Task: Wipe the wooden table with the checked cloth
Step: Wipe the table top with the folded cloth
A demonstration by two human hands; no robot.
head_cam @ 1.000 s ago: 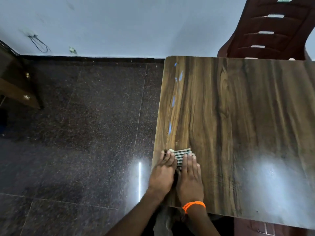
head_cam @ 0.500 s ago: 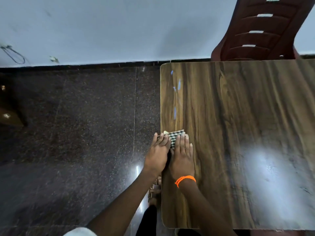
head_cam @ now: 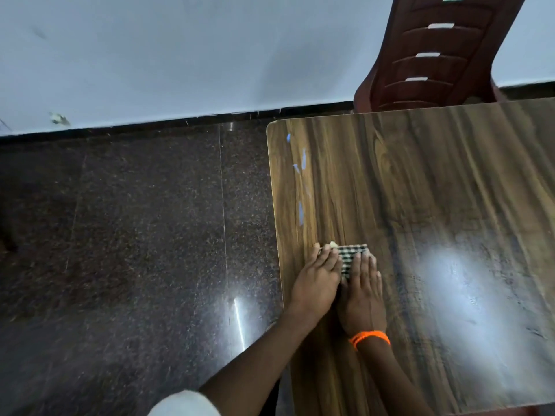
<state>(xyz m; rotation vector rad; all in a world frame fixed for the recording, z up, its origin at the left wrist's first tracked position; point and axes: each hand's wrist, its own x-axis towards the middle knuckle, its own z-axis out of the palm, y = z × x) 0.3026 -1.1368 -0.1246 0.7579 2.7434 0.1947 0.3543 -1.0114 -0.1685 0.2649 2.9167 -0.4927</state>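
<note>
Checked cloth (head_cam: 351, 256), folded, has slid farther up the wooden table (head_cam: 435, 205) along its left edge, toward the pale streaks (head_cam: 301, 187). Left hand (head_cam: 318, 280) and right hand (head_cam: 362, 292) press it, fingers flat, gripping nothing. Stroke mid-way; streaks unwiped.

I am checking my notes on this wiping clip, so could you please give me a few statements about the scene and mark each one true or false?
1. Both hands press flat on the checked cloth. True.
2. The cloth lies near the table's right edge. False: it lies near the left edge of the wooden table.
3. An orange band is on the right wrist. True.
4. A chair stands at the table's far side. True.
5. The left hand hangs off the table, holding nothing. False: it rests on the cloth beside the right hand.
</note>
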